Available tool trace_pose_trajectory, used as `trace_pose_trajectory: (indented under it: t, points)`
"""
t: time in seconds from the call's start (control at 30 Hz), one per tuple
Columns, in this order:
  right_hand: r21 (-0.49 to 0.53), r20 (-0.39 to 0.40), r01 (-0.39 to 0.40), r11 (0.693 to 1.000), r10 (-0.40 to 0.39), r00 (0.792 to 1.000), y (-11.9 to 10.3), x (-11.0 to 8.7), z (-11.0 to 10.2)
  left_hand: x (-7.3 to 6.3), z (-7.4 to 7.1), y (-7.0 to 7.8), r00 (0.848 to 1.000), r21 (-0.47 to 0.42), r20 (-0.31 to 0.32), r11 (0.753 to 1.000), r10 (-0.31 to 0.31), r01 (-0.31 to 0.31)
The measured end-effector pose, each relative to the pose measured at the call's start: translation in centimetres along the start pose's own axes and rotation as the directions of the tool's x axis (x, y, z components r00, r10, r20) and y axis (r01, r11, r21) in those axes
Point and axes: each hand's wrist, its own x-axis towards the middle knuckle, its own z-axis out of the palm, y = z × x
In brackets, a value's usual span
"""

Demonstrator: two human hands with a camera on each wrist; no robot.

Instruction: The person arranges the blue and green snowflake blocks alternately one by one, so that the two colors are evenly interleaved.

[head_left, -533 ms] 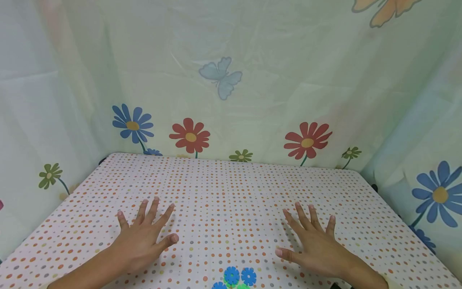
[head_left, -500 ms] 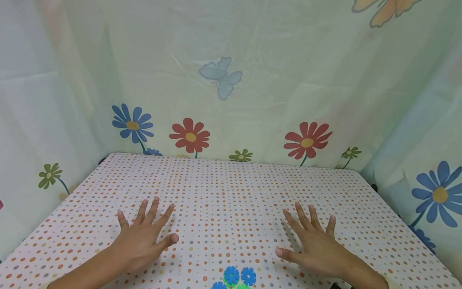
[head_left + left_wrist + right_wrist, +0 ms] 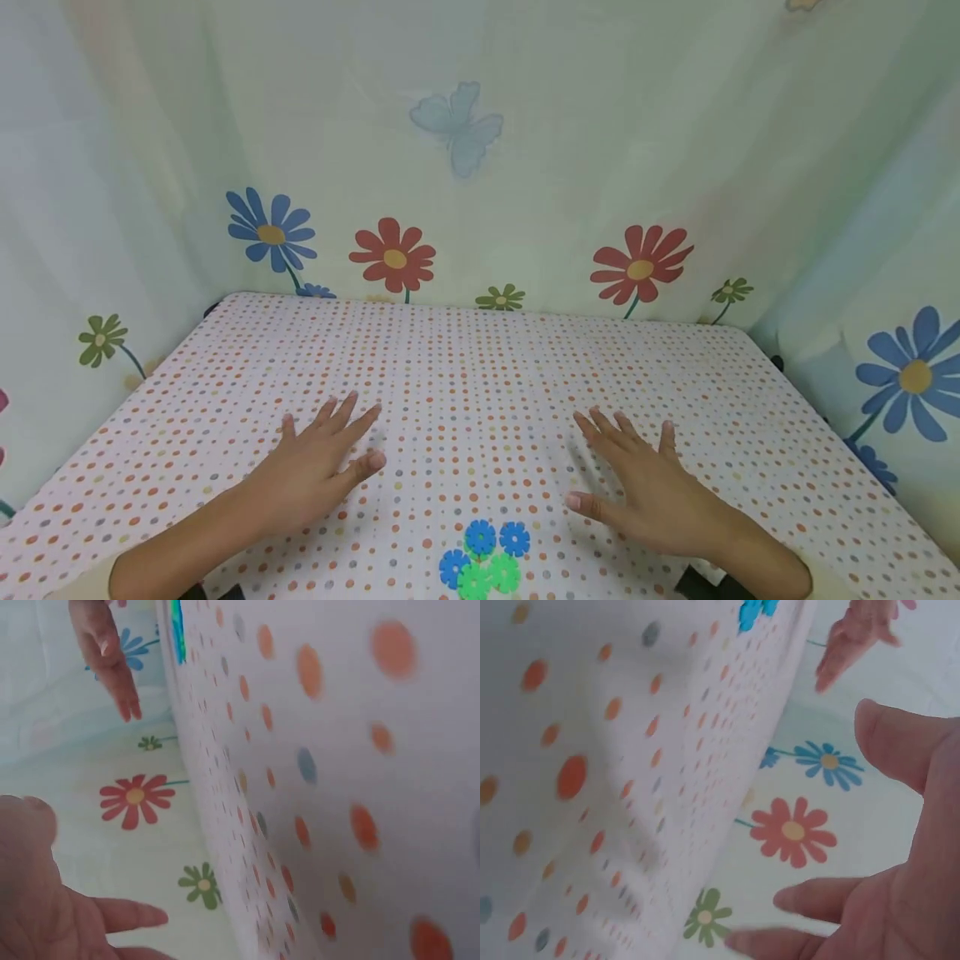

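Note:
Blue flower-shaped plastic discs [image 3: 515,538] and green ones [image 3: 505,573] lie in a small cluster near the front middle of the table. To their left hovers my left hand [image 3: 311,471], palm down with its fingers spread and nothing in it. On the other side, my right hand [image 3: 648,492] is likewise spread over the cloth and holds nothing. Both wrist views show a gap between the hand and the table. In the right wrist view, a bit of the blue discs [image 3: 754,611] shows at the top edge.
A white cloth with coloured dots covers the table [image 3: 465,375]. Behind it and at both sides hangs a pale curtain [image 3: 555,150] printed with flowers and butterflies. Black straps or mounts [image 3: 712,583] show under the wrists.
The head view has tilted down, bringing more of the discs into sight. Both hands have shifted slightly inward, with their fingers closer together.

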Motion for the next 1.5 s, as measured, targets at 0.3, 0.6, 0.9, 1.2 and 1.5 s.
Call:
trace_pose_trajectory:
  t: [0.3, 0.6, 0.9, 1.2, 1.5]
  points:
    - [0.088, 0.097, 0.275, 0.957, -0.283, 0.954, -2.5, 0.6, -2.3, 2.6, -0.7, 2.9, 0.963, -0.296, -0.126, 0.917, 0.239, -0.266]
    - [0.356, 0.059, 0.587, 0.727, -0.645, 0.762, -3.8, 0.5, 0.4, 2.1, 1.2, 3.9, 0.936, -0.532, -0.061, 0.783, 0.345, -0.324]
    - [0.414, 0.018, 0.528, 0.742, -0.586, 0.810, -4.4, 1.4, 3.2, 1.8, 2.7, 4.3, 0.928, -0.555, 0.060, 0.784, 0.369, -0.276]
    - [0.418, 0.023, 0.527, 0.740, -0.589, 0.808, -5.8, 1.5, 4.6, 1.5, 3.8, 4.4, 0.893, -0.478, 0.143, 0.820, 0.426, -0.315]
    - [0.339, 0.086, 0.456, 0.823, -0.510, 0.856, -6.2, 1.1, 5.4, 1.1, 4.5, 4.6, 0.874, -0.385, 0.189, 0.853, 0.447, -0.353]
